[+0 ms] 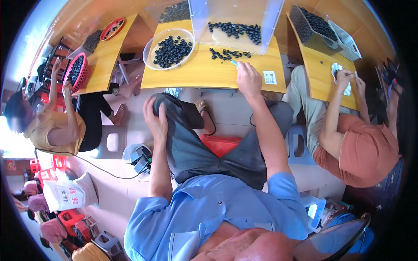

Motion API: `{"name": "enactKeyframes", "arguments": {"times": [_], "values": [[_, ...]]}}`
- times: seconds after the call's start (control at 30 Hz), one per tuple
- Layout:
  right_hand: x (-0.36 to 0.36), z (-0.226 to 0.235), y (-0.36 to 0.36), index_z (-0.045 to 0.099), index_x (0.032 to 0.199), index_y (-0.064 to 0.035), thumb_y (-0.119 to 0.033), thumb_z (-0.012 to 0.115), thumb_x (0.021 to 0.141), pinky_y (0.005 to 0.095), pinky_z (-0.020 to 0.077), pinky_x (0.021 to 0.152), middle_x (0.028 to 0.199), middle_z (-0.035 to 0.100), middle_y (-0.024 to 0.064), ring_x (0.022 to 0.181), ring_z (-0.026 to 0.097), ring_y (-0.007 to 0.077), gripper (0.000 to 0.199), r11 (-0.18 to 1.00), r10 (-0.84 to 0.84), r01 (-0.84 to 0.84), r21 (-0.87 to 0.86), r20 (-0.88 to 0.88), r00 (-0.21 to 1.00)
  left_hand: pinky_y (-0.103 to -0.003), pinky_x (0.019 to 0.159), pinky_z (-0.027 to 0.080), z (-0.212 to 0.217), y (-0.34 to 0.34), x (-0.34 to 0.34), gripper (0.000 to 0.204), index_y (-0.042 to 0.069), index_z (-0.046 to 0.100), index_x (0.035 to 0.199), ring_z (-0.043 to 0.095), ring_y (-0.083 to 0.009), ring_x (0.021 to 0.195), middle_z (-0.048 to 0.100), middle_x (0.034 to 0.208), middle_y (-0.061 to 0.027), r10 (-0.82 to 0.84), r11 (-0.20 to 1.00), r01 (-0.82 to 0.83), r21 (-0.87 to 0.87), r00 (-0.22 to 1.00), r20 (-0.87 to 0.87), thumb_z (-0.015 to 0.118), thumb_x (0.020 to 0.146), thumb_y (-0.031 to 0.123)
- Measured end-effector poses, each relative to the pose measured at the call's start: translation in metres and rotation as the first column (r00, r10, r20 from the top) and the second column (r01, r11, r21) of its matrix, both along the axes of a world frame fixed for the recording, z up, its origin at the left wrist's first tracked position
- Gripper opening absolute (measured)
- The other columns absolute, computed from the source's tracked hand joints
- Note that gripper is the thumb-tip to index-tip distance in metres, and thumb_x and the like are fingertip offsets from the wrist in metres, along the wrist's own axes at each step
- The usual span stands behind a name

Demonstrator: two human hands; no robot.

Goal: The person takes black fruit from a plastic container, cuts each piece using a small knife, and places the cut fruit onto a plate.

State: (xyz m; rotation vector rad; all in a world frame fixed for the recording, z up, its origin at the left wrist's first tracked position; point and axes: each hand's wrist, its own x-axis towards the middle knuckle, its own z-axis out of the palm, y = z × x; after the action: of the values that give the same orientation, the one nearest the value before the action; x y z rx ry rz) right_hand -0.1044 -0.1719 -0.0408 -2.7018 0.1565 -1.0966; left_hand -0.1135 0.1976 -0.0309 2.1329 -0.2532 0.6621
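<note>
My right hand [249, 79] is closed over the yellow table [213, 78], gripping a slim light-blue tool [234, 63]; its kind cannot be made out. The tool's tip points at a loose row of small round dark pieces [228, 54] that look like berries or beads. Just beyond them, more such pieces [235, 31] lie within a large clear plastic box [270, 30]. To the left, a round clear tub [149, 61] holds a heap of them. My left hand [155, 119] rests by my left knee, fingers apart and nothing in it.
A printed white card [269, 77] lies right of my right hand. Co-workers sit at side tables: one [56, 126] at left by a pink basket [78, 74], one [363, 148] at right. A bucket [137, 154] with a dark device and cable stands on the floor at left.
</note>
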Motion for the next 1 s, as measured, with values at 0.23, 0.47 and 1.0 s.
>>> {"name": "enactKeyframes", "arguments": {"times": [0.23,0.47,1.0], "values": [[-0.002,0.003,0.001,0.068,0.107,-0.0089,-0.017,0.064,0.094,0.0451,0.0576,0.070,0.089,0.065,0.0084,0.084,0.070,0.0294,0.017,0.999,-0.020,0.018,-0.035,-0.030,0.999,-0.040,0.103,0.046,-0.042,0.014,-0.063,0.031,0.002,0.064,0.123,0.059,-0.0340,0.119,0.061,0.124,-0.0183,-0.122,0.992,0.114,-0.053,0.975,-0.188,0.071,0.095,0.011],[-0.003,0.003,0.005,0.068,0.108,-0.0094,-0.017,0.065,0.093,0.0456,0.0577,0.071,0.092,0.065,0.0090,0.085,0.070,0.0307,0.017,0.998,-0.055,0.051,-0.048,-0.087,0.995,-0.032,0.090,0.049,-0.071,0.023,-0.054,0.031,0.003,0.063,0.127,0.059,-0.0193,0.101,0.063,0.120,-0.0103,-0.219,0.889,0.031,-0.456,0.905,-0.366,0.069,0.098,0.015],[-0.004,0.009,0.006,0.068,0.104,-0.0087,-0.016,0.066,0.093,0.0445,0.0564,0.068,0.087,0.063,0.0078,0.083,0.069,0.0289,0.014,1.000,-0.030,0.030,0.007,0.002,1.000,-0.035,0.109,0.042,-0.058,0.079,-0.067,0.048,-0.002,0.053,0.143,0.055,-0.0221,0.125,0.059,0.134,-0.0139,-0.367,0.809,0.034,-0.587,0.809,-0.459,0.066,0.101,0.015]]}}
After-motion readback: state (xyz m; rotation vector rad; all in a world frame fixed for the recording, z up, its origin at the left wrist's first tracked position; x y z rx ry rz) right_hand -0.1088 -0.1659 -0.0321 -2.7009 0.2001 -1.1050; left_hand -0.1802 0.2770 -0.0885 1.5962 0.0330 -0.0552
